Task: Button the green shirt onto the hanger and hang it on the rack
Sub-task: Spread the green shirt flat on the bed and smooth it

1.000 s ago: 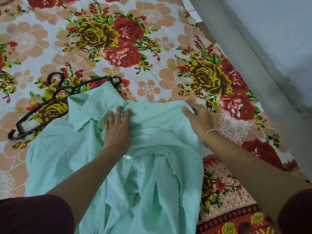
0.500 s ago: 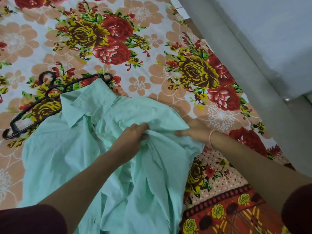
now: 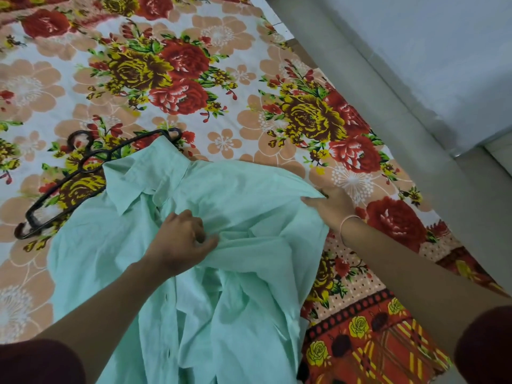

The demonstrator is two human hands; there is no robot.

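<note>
I see the pale mint-green cotton shirt [image 3: 227,273] rumpled on the floral bedsheet [image 3: 235,73], collar over the black plastic hanger [image 3: 83,173]. My left hand [image 3: 180,239] pinches a fold, fingers together; my right hand [image 3: 329,206] clamps the shoulder edge.

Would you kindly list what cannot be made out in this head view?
- Hanger: its right part lies hidden under the green shirt.
- Shirt hem: cut off by the bottom edge.
- Right hand: fingertips tucked under the shirt's edge.
- Left hand: what it pinches is buried in folds.
- Rack: not in view.
</note>
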